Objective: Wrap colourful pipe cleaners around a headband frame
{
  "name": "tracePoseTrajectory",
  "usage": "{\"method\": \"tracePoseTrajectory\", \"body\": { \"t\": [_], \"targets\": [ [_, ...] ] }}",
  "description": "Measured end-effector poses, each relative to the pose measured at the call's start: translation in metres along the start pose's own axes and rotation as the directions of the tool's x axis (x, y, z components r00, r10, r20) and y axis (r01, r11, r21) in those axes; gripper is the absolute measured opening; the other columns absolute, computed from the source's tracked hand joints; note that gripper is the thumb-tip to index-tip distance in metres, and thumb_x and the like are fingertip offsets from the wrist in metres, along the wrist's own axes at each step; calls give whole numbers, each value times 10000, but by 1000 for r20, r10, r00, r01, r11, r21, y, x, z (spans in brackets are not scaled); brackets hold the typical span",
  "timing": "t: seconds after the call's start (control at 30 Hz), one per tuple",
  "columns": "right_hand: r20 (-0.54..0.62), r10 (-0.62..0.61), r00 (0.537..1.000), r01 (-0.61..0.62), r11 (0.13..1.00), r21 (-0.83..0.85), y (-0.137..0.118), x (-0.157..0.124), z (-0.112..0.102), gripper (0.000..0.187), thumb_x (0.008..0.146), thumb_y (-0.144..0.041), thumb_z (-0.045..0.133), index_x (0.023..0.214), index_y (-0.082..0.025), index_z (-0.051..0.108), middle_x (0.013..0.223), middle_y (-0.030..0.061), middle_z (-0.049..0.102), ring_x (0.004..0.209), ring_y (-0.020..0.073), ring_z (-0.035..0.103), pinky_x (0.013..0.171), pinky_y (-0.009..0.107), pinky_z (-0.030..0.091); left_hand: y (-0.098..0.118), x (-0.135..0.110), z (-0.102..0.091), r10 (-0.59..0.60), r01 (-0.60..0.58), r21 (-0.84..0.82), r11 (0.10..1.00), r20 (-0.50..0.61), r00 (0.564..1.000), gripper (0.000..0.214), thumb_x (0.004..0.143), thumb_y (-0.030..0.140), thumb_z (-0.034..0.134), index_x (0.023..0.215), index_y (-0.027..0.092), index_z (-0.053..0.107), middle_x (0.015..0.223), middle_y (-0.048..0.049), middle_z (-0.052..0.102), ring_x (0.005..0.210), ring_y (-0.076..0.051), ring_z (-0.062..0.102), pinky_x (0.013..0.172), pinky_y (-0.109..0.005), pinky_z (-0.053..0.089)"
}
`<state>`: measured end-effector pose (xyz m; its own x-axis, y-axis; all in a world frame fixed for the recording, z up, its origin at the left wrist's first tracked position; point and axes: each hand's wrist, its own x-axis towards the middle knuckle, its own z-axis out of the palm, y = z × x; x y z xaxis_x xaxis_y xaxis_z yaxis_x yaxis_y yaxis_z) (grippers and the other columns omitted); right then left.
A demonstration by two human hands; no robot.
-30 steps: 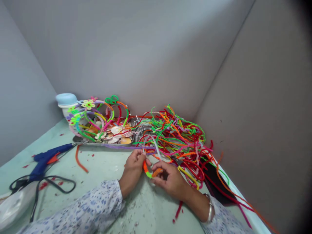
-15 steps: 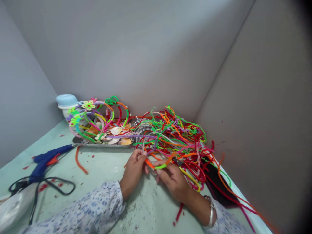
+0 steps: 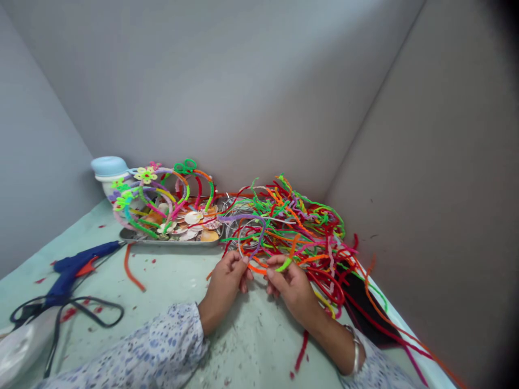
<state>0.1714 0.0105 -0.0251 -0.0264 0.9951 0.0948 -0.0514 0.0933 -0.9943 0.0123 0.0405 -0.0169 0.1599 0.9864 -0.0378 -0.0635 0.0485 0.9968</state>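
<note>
Between both hands runs a curved wire wrapped in pipe cleaner [image 3: 256, 269], orange in the middle, green near the right hand and purple beyond the left. My left hand [image 3: 227, 278] pinches it where the orange section begins. My right hand [image 3: 290, 283] grips it by the green part, and a loose orange end sticks up past the fingers. A bare pale wire end [image 3: 279, 220] of the curve seems to reach over the pile behind. Just beyond the hands lies a tangled heap of coloured pipe cleaners [image 3: 304, 216].
A metal tray [image 3: 170, 242] holds shells and finished-looking pipe cleaner headbands [image 3: 178, 181]. Behind it stands a white jar with a blue lid [image 3: 109, 166]. A blue glue gun [image 3: 77, 267] with a black cord lies at left, near an orange pipe cleaner scrap [image 3: 132, 273]. A dark flat object [image 3: 368, 310] lies right.
My hands have drawn slightly apart, the right one moving right. More of the orange stretch shows between them, and the purple part has swung into a rounder curve.
</note>
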Motion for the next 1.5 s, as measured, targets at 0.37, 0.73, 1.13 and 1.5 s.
{"method": "tracePoseTrajectory", "body": {
  "t": [0.37,0.73,1.13,1.5],
  "targets": [
    [-75,-201,977,173,944,-282,8,-1,-5,154,880,-338,551,924,-193,580,656,-12,570,559,129,532,519,240,445,7,-2,1,-6,7,81,997,-10,1000,286,773,456,594,755,176,537,549,31,578,401,-94,461,419,-206,362],
    [-43,-282,958,244,888,-389,8,0,-6,177,884,-315,569,1013,-213,636,928,56,660,767,175,624,633,267,505,-5,0,-2,1,-6,160,987,33,999,329,813,414,546,586,176,552,438,39,483,361,-94,402,384,-206,293],
    [-32,-234,972,203,896,-394,9,0,-6,205,904,-349,543,950,-192,666,664,17,630,588,164,599,561,269,490,3,-4,-1,-27,20,194,981,34,999,411,823,448,537,512,179,546,363,50,403,340,-97,355,389,-224,254],
    [50,-304,951,287,815,-503,-2,-4,-4,158,912,-274,515,939,-195,650,798,55,625,751,193,616,659,291,510,-2,-5,-5,7,-10,178,984,13,1000,312,796,327,544,522,182,568,426,27,457,402,-111,405,416,-226,255]
  ]
}}
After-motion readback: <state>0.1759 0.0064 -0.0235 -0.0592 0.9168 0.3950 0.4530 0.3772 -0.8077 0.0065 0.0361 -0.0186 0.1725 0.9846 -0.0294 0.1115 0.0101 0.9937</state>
